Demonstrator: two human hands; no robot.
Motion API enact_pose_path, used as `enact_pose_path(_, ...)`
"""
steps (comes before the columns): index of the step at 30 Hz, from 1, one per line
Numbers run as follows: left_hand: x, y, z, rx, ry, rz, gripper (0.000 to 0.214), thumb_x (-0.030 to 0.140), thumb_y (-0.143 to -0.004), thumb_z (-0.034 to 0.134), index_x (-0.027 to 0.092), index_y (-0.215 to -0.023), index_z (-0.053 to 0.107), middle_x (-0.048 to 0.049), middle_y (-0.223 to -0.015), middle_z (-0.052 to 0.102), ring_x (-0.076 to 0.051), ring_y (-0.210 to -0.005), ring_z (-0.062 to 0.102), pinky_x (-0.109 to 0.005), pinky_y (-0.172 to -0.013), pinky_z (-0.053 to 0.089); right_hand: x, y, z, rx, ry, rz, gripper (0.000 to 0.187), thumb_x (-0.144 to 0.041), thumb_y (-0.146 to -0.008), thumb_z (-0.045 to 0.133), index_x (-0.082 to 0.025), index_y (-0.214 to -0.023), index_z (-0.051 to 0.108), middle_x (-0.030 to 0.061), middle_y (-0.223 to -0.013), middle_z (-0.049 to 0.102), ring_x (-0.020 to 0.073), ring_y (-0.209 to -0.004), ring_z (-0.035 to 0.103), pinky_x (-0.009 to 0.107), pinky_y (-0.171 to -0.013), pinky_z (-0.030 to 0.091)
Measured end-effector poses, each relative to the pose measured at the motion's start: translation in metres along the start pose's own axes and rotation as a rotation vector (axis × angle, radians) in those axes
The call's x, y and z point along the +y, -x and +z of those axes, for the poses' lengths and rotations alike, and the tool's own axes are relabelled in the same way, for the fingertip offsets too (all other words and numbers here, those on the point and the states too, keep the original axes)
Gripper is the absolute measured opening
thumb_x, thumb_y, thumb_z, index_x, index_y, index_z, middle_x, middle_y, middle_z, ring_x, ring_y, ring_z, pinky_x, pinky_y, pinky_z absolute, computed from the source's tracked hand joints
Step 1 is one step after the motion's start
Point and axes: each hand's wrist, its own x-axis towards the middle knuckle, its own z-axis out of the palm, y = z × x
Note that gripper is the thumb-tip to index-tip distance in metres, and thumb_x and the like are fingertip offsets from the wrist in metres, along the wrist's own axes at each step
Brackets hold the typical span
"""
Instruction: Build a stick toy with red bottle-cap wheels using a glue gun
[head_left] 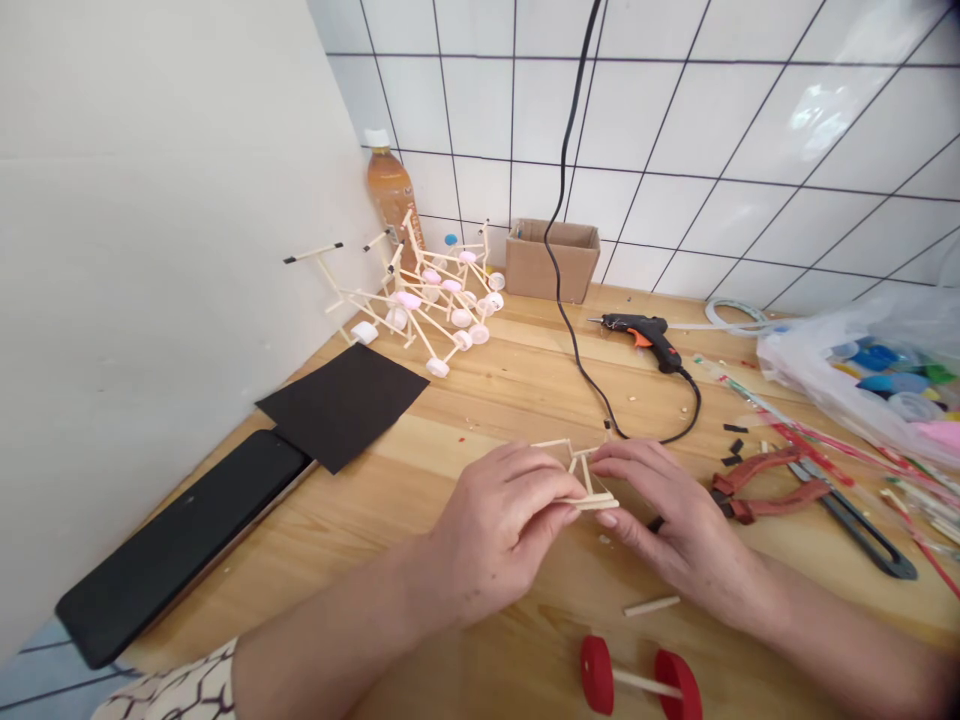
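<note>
Between my hands is a small frame of thin wooden sticks (587,474), low over the wooden table. My left hand (499,530) pinches its near edge between thumb and fingers, covering part of it. From the other side, my right hand (671,510) grips the frame, thumb at its right corner and fingertips on an upper stick. A loose wooden stick (651,606) lies just below my right hand. Closer to me rests a pair of red wheels (597,674) joined by a wooden axle. Pliers with red-brown handles (772,482) lie beside my right hand.
Stick models with bottle-cap wheels (420,295) stand at the back left by a drink bottle (392,190). Black card (345,405) and a phone (187,535) lie left. A cardboard box (551,262), glue gun (645,335), cutter knife (862,530) and bag of caps (885,370) are around.
</note>
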Motion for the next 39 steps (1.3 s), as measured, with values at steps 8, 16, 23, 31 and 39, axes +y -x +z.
enact_pose_path(8,0.0007,-0.0018,0.0013,-0.009,0.039,-0.046,0.013,0.011,-0.083,0.049,0.014,-0.085,0.062,-0.0057,-0.079,0.064,-0.015,-0.074,0.057,-0.028,-0.069,0.047,-0.0014,-0.0001,0.0005,-0.026,-0.013,0.022,0.02,-0.029,-0.086,0.051,-0.018,-0.102,0.056,0.011,-0.098,0.063,0.0222,-0.095,0.058,0.037,-0.079,0.05)
enact_pose_path(16,-0.0013,-0.0024,0.0015,-0.004,0.043,-0.032,0.015,0.01,-0.084,0.047,0.015,-0.085,0.061,-0.0054,-0.077,0.064,-0.014,-0.071,0.056,-0.028,-0.066,0.046,-0.0019,-0.0017,0.0029,-0.054,-0.064,0.03,0.021,-0.029,-0.088,0.047,-0.019,-0.102,0.059,0.0112,-0.1,0.063,0.0222,-0.097,0.058,0.039,-0.082,0.049)
enact_pose_path(23,-0.0032,-0.0025,0.0013,-0.022,0.043,-0.017,0.015,0.009,-0.084,0.046,0.014,-0.086,0.061,-0.0058,-0.078,0.063,-0.015,-0.074,0.055,-0.029,-0.068,0.046,-0.0028,-0.0032,0.0025,-0.088,-0.106,0.03,0.019,-0.024,-0.088,0.048,-0.016,-0.101,0.058,0.0107,-0.1,0.062,0.0206,-0.099,0.055,0.036,-0.085,0.047)
enact_pose_path(31,-0.0023,-0.0027,0.001,-0.024,-0.02,-0.023,0.013,0.014,-0.085,0.047,0.015,-0.087,0.06,-0.0058,-0.082,0.065,-0.015,-0.077,0.058,-0.028,-0.071,0.047,0.0005,-0.0032,0.0043,-0.087,-0.111,0.009,0.019,-0.025,-0.09,0.043,-0.019,-0.099,0.058,0.0096,-0.097,0.063,0.0207,-0.095,0.057,0.036,-0.081,0.048)
enact_pose_path(39,-0.0023,-0.0035,0.0017,-0.004,-0.082,0.019,0.014,0.009,-0.079,0.053,0.016,-0.09,0.055,-0.0026,-0.081,0.066,-0.015,-0.072,0.057,-0.03,-0.068,0.042,0.0009,-0.0032,0.0045,-0.103,-0.138,0.006,0.021,-0.027,-0.091,0.04,-0.018,-0.097,0.058,0.0101,-0.096,0.062,0.0212,-0.096,0.056,0.036,-0.081,0.047)
